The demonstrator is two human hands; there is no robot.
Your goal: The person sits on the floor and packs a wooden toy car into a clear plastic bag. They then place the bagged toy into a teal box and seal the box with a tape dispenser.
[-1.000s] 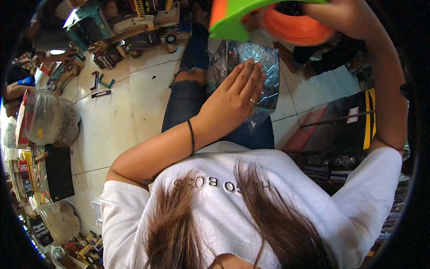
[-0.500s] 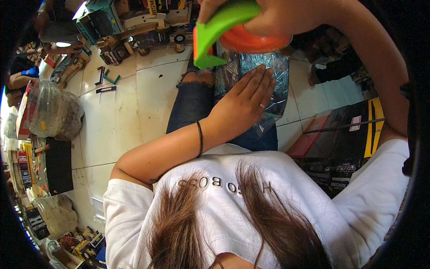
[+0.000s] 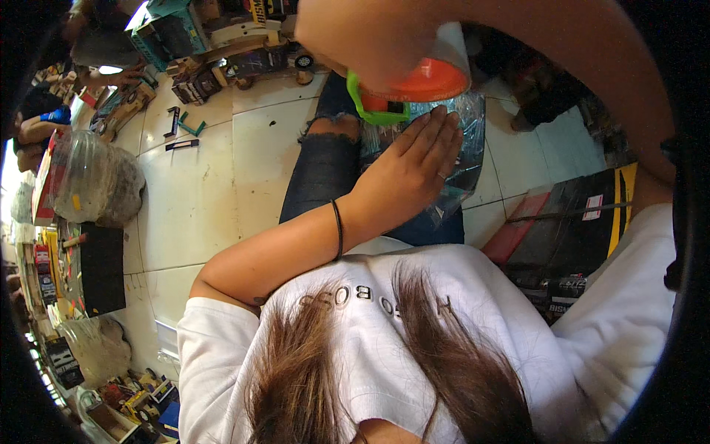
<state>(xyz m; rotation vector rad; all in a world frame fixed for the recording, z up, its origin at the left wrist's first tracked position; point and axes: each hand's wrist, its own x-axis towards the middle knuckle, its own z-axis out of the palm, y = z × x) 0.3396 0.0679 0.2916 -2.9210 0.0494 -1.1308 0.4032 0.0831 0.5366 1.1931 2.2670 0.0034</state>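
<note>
My left hand [image 3: 407, 170] lies flat, fingers stretched together, on a dark box wrapped in clear plastic [image 3: 473, 137] that rests across my lap. Above that package, my right hand [image 3: 362, 37] is closed around a green packing tape dispenser [image 3: 388, 117]. Its wide roll of tape [image 3: 433, 81] shows an orange side. The dispenser's front end is just past the fingertips of my left hand, over the wrapped surface. My right fingers are partly blurred, and the grip itself is hidden behind the hand.
Left on the tiled floor are small dark and green pieces [image 3: 183, 129] and a large clear plastic bag [image 3: 100, 177]. Wooden toy trucks [image 3: 255, 63] line the far side. A black box with a yellow edge [image 3: 569, 222] stands at my right. Another person's arm [image 3: 111, 78] shows far left.
My right hand has come nearer and turned the tape dispenser, bringing its front end to the right and down toward the package. My left hand stays flat in place.
</note>
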